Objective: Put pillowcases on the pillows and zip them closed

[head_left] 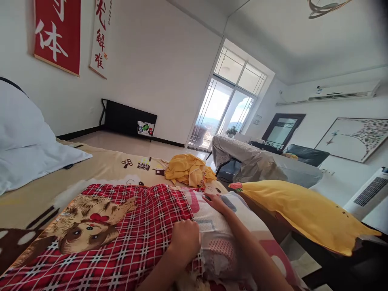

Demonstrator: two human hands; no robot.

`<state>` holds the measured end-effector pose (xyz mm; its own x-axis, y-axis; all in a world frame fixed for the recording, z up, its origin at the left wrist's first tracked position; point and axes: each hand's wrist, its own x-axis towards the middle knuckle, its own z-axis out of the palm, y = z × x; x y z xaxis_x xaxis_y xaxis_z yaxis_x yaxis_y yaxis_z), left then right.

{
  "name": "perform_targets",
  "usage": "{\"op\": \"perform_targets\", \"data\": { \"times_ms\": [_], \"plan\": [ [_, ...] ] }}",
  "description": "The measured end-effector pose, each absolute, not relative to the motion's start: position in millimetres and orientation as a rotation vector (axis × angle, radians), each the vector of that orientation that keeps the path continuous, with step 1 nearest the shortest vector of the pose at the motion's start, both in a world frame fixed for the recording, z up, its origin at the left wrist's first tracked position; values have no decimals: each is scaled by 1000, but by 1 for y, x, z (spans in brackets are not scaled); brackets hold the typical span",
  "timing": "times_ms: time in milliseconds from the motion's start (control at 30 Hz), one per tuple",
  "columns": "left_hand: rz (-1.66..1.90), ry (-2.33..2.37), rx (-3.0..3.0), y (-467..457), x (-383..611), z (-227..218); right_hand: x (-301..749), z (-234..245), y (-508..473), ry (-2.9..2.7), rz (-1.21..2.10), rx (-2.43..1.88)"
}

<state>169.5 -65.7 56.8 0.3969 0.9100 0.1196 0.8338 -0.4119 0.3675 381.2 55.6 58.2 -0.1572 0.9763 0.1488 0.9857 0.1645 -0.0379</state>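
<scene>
A red plaid pillowcase (151,218) with a dog print lies flat across the bed. Its right edge overlaps a white pillow (222,246) with pink and grey patterns. My left hand (186,238) is closed in a fist on the pillowcase's right edge, and a fold of the cloth seems to be in it. Farther up, my right hand (216,203) rests on the pillow near the far corner of the pillowcase, its fingers stretched out. The near end of the pillow runs out of view under my right forearm.
A crumpled yellow cloth (189,169) lies beyond the pillowcase on the patterned bedsheet (112,161). To the right is a yellow pillow (297,210) at the bed's edge. A white pillow or cushion (27,137) stands at the left. Plastic-covered furniture (242,157) stands farther back.
</scene>
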Motion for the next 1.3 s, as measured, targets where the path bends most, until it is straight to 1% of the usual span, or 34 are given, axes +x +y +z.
{"op": "perform_targets", "data": {
  "times_ms": [100,200,400,467,600,733,867,967,1167,1233,1300],
  "plan": [
    [517,1662,2353,-65,162,65,383,59,45,-2277,-193,-1924],
    [615,1792,2263,-60,153,72,380,70,24,-2279,-297,-1872],
    [772,2012,2141,-35,124,78,356,103,-38,-2404,-696,-1458],
    [801,2019,2158,-22,115,78,347,113,-56,-2446,-770,-1326],
    [792,1934,2260,6,107,83,330,126,-76,-2530,-819,-1111],
    [794,1846,2324,17,118,100,312,132,-84,-2627,-864,-1016],
    [781,1851,2348,0,125,120,305,132,-89,-2685,-886,-1025],
    [729,1932,2317,-14,113,127,311,127,-94,-2673,-879,-1035],
    [523,1965,2335,-11,78,115,318,125,-105,-2640,-781,-1125],
    [497,1931,2398,-6,76,110,311,129,-107,-2600,-740,-1256],
    [517,1899,2451,-2,78,108,303,135,-107,-2510,-717,-1508]
  ]
}}
